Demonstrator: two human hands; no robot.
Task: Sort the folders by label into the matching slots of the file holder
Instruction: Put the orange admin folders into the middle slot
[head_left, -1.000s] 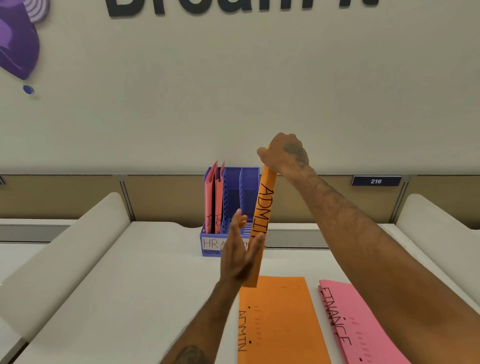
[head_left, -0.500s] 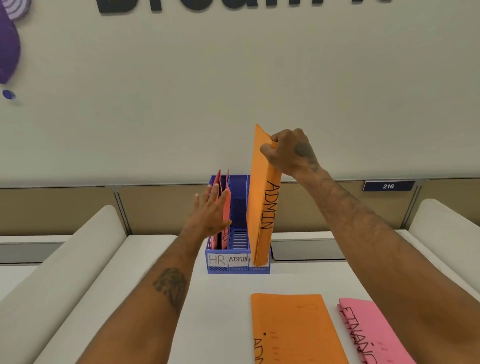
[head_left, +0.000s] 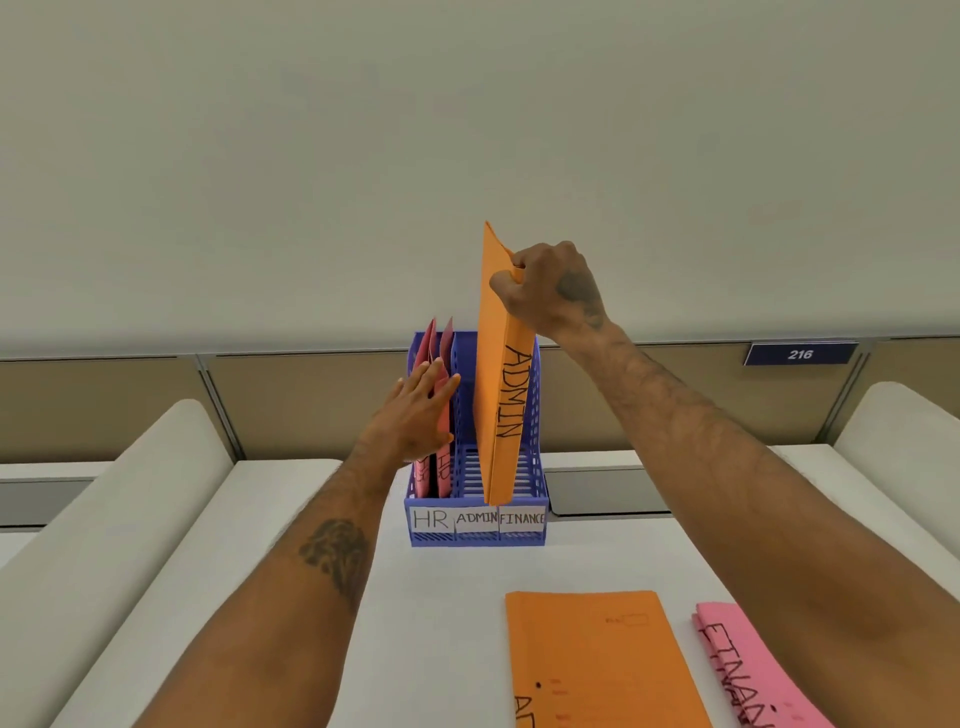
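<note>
While the right hand has its grip clenched on the top edge of the orange ADMIN folder, the folder stands nearly upright with its lower end down inside the blue file holder, close to the divider between the slots labelled ADMIN and FINANCE; which side of it the bottom edge sits on cannot be told for sure. At about nine o'clock from the folder, the left hand lies flat and released, fingers extended against the two red HR folders, seemingly pressing them aside in the leftmost slot. Toward six o'clock on the bench lie a second orange folder and, at its three o'clock, a pink FINANCE folder, both unsorted.

The step in hand looks like seating the ADMIN folder in the middle slot. Next, I judge, the right hand should steer the bottom edge toward nine o'clock, clear of the divider, lower it to the floor of the slot, then let go.
</note>
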